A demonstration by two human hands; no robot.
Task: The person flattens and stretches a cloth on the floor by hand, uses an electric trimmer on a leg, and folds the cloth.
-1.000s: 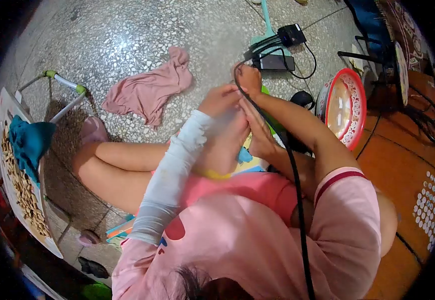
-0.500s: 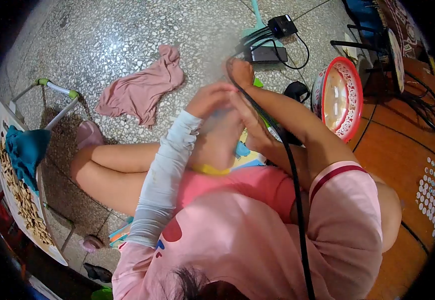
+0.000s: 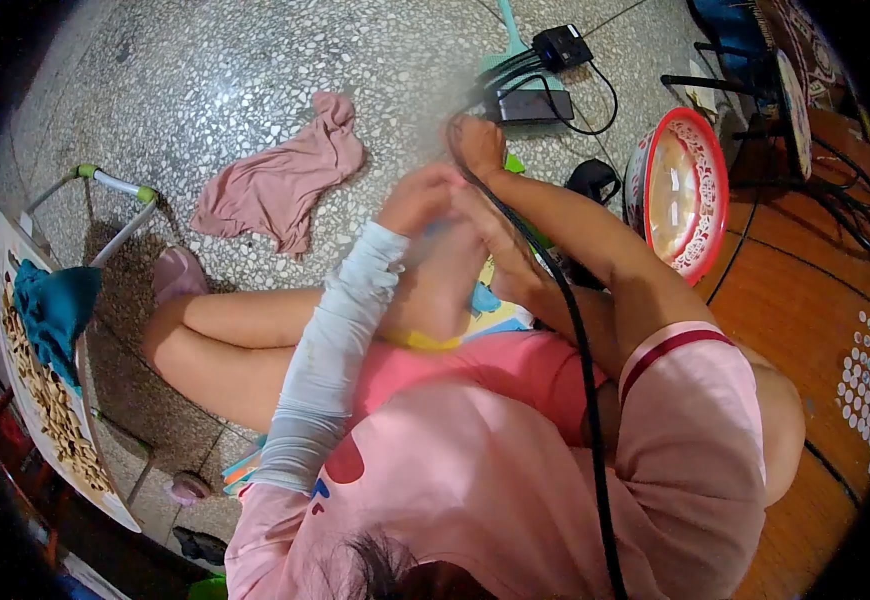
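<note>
My left hand (image 3: pixel 417 202), its forearm in a pale blue sleeve cover (image 3: pixel 330 345), reaches in front of my folded legs. Its fingers are bent together by the toes of a bare foot (image 3: pixel 500 245); what they hold, if anything, is hidden. Just beyond it is my right hand (image 3: pixel 478 147), bare-armed and curled closed, its fingertips lost in a hazy blur. A black cable (image 3: pixel 577 330) runs close to the camera, past both hands and down over my pink shirt. Under the foot, part of a yellow and blue printed thing (image 3: pixel 500 322) shows.
A pink cloth (image 3: pixel 280 185) lies on the speckled floor. A red-rimmed basin (image 3: pixel 690 195) stands tilted at right, near a black box with cables (image 3: pixel 535 105). At left, a small table (image 3: pixel 120 505) bears peanut-like pods (image 3: pixel 55 410) and a teal cloth (image 3: pixel 55 305).
My left hand has shifted very slightly, its fingers still close to the toes. My right hand stays almost where it was. The view has moved a little.
</note>
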